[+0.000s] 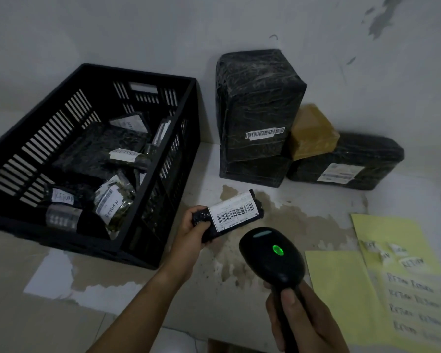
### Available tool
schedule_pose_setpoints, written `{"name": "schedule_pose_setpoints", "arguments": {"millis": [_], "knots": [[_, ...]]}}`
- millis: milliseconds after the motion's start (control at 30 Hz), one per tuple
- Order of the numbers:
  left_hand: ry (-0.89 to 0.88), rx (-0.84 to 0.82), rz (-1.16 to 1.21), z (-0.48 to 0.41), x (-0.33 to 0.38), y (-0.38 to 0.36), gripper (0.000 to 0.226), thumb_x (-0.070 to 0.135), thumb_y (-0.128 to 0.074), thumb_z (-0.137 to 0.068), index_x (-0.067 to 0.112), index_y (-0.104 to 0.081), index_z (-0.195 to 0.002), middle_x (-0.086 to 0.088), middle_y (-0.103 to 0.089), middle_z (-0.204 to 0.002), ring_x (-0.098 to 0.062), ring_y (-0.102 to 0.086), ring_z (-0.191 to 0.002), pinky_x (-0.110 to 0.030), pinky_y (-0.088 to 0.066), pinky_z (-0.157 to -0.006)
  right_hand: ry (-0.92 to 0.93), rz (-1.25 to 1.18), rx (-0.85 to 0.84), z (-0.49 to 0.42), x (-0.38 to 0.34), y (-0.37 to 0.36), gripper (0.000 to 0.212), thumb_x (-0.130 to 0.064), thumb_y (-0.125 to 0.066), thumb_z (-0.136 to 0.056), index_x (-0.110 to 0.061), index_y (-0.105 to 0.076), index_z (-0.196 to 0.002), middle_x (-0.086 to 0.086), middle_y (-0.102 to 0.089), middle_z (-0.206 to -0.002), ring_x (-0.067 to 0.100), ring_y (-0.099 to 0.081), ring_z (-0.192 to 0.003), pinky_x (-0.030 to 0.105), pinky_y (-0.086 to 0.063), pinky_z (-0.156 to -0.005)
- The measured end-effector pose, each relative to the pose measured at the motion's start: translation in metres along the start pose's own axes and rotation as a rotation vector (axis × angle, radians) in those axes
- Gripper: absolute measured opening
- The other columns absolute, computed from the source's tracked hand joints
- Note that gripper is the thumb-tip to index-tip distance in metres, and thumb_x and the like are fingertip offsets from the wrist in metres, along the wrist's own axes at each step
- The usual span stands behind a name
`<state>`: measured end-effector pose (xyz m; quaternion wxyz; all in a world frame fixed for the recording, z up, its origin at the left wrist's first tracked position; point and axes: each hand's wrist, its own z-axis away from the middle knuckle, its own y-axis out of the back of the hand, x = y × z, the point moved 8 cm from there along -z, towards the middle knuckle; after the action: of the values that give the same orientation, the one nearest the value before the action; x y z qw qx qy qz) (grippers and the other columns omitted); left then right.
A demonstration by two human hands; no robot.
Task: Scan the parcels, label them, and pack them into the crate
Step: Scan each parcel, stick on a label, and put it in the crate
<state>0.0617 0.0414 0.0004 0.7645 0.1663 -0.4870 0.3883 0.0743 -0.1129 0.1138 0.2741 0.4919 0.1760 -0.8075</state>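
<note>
My left hand (192, 231) grips a small black parcel (255, 208) by its left end, its white barcode label facing up. My right hand (301, 319) holds the handle of a black barcode scanner (273, 256), whose green light is lit; the scanner head points at the parcel from just below and right of it. The black slatted crate (161, 138) stands at the left and holds several black parcels with white "RETURN" labels. Yellow sheets with handwritten "RETURN" labels (407, 284) lie at the right.
A tall black wrapped parcel (255, 108) stands on another black parcel against the wall. A brown taped box (313, 131) leans on a flat black parcel (349, 161) to the right. The floor around the held parcel is stained and peeling.
</note>
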Motion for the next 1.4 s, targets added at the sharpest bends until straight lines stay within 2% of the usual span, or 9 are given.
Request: {"name": "schedule_pose_setpoints", "arguments": {"millis": [67, 200, 600, 800, 900, 1033, 1133, 1233, 1400], "knots": [[0.012, 0.007, 0.014, 0.002, -0.002, 0.001, 0.032, 0.000, -0.051, -0.099, 0.028, -0.065, -0.107, -0.006, -0.074, -0.109, -0.026, -0.071, -0.102, -0.046, -0.059, -0.085, 0.062, -0.053, -0.030, 0.041, -0.002, 0.065, 0.084, -0.091, -0.066, -0.040, -0.022, -0.073, -0.089, 0.012, -0.052, -0.056, 0.020, -0.042, -0.046, 0.022, -0.033, -0.043], [-0.003, -0.004, 0.005, 0.005, 0.002, -0.001, 0.028, 0.001, -0.053, -0.099, 0.024, -0.064, -0.110, -0.001, -0.077, -0.104, -0.028, -0.070, -0.107, -0.055, -0.053, -0.097, 0.083, -0.023, -0.043, 0.046, 0.008, 0.059, 0.082, -0.092, -0.065, -0.039, -0.024, -0.073, -0.085, 0.010, -0.052, -0.054, 0.018, -0.040, -0.044, 0.021, -0.032, -0.042], [-0.006, -0.005, 0.000, 0.008, 0.010, -0.002, 0.028, 0.000, -0.050, -0.100, 0.023, -0.062, -0.109, 0.006, -0.078, -0.095, -0.023, -0.070, -0.101, -0.057, -0.052, -0.099, 0.143, 0.010, -0.030, 0.044, 0.003, 0.060, 0.073, -0.091, -0.061, -0.051, -0.034, -0.071, -0.094, 0.009, -0.055, -0.057, 0.019, -0.045, -0.043, 0.019, -0.035, -0.044], [-0.007, 0.028, -0.032, 0.009, 0.009, 0.003, 0.028, 0.001, -0.049, -0.100, 0.023, -0.062, -0.110, 0.001, -0.076, -0.103, -0.018, -0.071, -0.097, -0.051, -0.055, -0.094, 0.046, 0.250, 0.020, -0.013, 0.042, 0.087, 0.031, -0.037, -0.049, -0.098, -0.032, -0.046, -0.128, 0.010, -0.051, -0.074, 0.010, -0.052, -0.059, 0.020, -0.041, -0.057], [-0.012, 0.043, -0.053, 0.010, 0.008, 0.005, 0.028, 0.002, -0.051, -0.099, 0.024, -0.063, -0.110, 0.000, -0.075, -0.107, -0.018, -0.071, -0.099, -0.047, -0.057, -0.091, 0.011, 0.456, 0.030, -0.063, 0.077, 0.106, 0.036, -0.019, -0.053, -0.099, -0.025, -0.040, -0.133, 0.005, -0.051, -0.074, 0.008, -0.051, -0.056, 0.019, -0.043, -0.052], [-0.015, 0.025, -0.071, 0.011, 0.006, 0.000, 0.026, 0.002, -0.050, -0.101, 0.022, -0.062, -0.110, 0.000, -0.074, -0.106, -0.014, -0.072, -0.096, -0.043, -0.058, -0.088, 0.020, 0.655, 0.092, -0.119, 0.101, 0.121, 0.051, -0.027, -0.063, -0.094, -0.017, -0.037, -0.137, 0.000, -0.061, -0.095, 0.012, -0.059, -0.071, 0.014, -0.038, -0.051], [0.001, 0.031, -0.075, 0.016, 0.000, -0.003, 0.026, 0.001, -0.049, -0.101, 0.023, -0.062, -0.108, 0.007, -0.075, -0.098, -0.013, -0.071, -0.092, -0.043, -0.058, -0.088, -0.011, 0.754, 0.123, -0.147, 0.122, 0.125, 0.056, -0.032, -0.070, -0.088, -0.014, -0.042, -0.133, 0.006, -0.063, -0.114, 0.021, -0.062, -0.092, 0.023, -0.045, -0.064], [0.018, 0.039, -0.078, 0.019, -0.006, -0.006, 0.026, 0.001, -0.049, -0.101, 0.023, -0.062, -0.109, 0.004, -0.073, -0.102, -0.016, -0.070, -0.095, -0.046, -0.057, -0.090, -0.040, 0.828, 0.138, -0.162, 0.146, 0.126, 0.057, -0.035, -0.073, -0.083, -0.018, -0.046, -0.129, 0.005, -0.065, -0.115, 0.025, -0.065, -0.098, 0.036, -0.054, -0.076], [0.027, 0.056, -0.081, 0.018, -0.008, -0.008, 0.027, 0.001, -0.050, -0.100, 0.022, -0.063, -0.111, 0.002, -0.075, -0.102, -0.022, -0.071, -0.100, -0.050, -0.057, -0.092, 0.007, 0.970, 0.130, -0.169, 0.158, 0.124, 0.064, -0.036, -0.071, -0.082, -0.019, -0.041, -0.136, 0.005, -0.061, -0.121, 0.026, -0.059, -0.107, 0.039, -0.053, -0.081]]}}
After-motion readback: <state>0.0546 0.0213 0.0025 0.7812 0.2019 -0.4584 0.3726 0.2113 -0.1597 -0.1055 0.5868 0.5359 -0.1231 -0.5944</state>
